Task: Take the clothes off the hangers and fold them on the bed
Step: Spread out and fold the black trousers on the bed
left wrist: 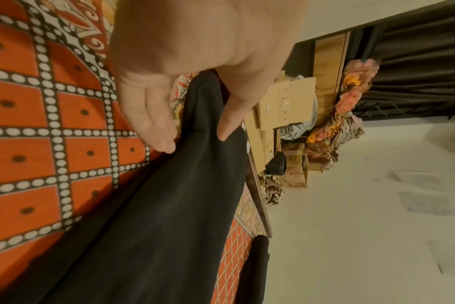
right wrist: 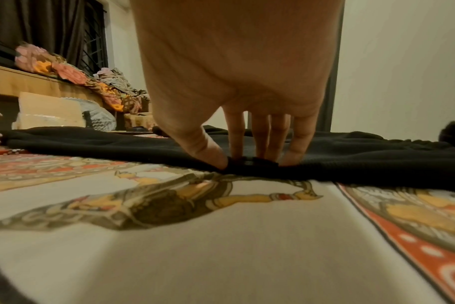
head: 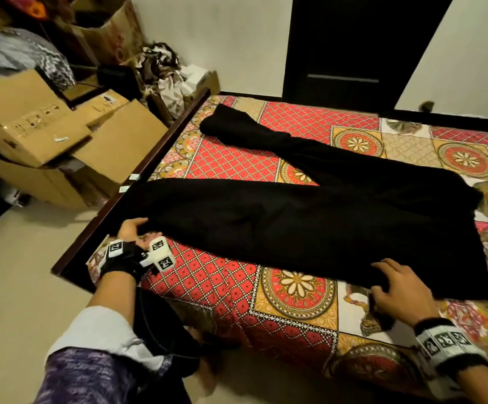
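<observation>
Now, from the head view, a pair of black trousers (head: 309, 223) lies spread out on the bed (head: 295, 290), on top of a red and yellow patterned bedsheet (head: 237, 167). One leg runs along the near side and the other leg stretches off toward the far corner. No hanger shows anywhere here. The left hand (head: 133, 228) is at the end of the near leg, by the edge of the bed. The right hand (head: 397, 287) is on the near edge of the trousers, further to the right. Cardboard boxes (head: 41, 123) are piled on the floor beside the bed.

From the left wrist view, the left hand (left wrist: 195, 61) has the hem of the trousers (left wrist: 169, 205) pinched, fingers on one side of the cloth and thumb on the other.

From the right wrist view, the right hand (right wrist: 247, 82) has its fingertips (right wrist: 296, 158) and thumb squeezed on a small bunch of the black cloth (right wrist: 351, 162), low against the bedsheet (right wrist: 195, 246).

I think the folding is just starting. The trousers are off the hanger and laid flat, but the legs are wide apart. Next, both hands should probably lift the near leg together and lay it over the far one, so the edges match. The cloth is floppy, so it could wrinkle if one hand goes faster.
</observation>
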`<action>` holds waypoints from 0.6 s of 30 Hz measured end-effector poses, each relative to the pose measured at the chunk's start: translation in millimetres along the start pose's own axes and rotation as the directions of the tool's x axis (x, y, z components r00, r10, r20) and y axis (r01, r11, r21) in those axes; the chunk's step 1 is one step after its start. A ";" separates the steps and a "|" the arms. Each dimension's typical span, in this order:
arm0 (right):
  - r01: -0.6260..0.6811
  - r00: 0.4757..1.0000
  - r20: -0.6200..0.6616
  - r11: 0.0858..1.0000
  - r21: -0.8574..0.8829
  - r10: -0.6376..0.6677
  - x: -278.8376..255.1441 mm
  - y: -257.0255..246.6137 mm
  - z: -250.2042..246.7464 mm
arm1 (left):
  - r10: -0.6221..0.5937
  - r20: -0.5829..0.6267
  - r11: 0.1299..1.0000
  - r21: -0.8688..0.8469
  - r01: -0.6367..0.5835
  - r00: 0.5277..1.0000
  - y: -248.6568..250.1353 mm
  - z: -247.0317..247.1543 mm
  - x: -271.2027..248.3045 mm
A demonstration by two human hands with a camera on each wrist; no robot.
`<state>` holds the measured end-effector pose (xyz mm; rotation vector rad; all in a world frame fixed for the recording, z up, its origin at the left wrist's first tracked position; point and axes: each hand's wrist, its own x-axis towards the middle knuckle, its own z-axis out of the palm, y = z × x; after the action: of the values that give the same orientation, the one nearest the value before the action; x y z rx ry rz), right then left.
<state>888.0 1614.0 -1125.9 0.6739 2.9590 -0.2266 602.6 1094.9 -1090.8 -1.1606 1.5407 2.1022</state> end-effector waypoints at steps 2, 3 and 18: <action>-0.055 0.998 -0.034 0.994 0.093 0.058 1.9 5.2 -4.0 | -0.019 0.021 0.997 0.070 0.017 1.000 -0.7 6.1 6.1; -0.116 0.990 -0.060 0.981 0.155 0.126 2.6 7.4 -8.2 | -0.017 0.020 0.994 0.109 0.015 1.000 -1.2 9.8 7.5; -0.719 0.640 0.092 0.552 0.423 0.763 39.0 152.1 -17.2 | -0.127 0.143 0.849 0.527 0.033 0.981 -32.1 68.0 9.6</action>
<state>918.4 1768.9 -1132.7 1.9702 2.3823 -0.7752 587.5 1166.1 -1112.1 -0.8023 1.7846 1.5272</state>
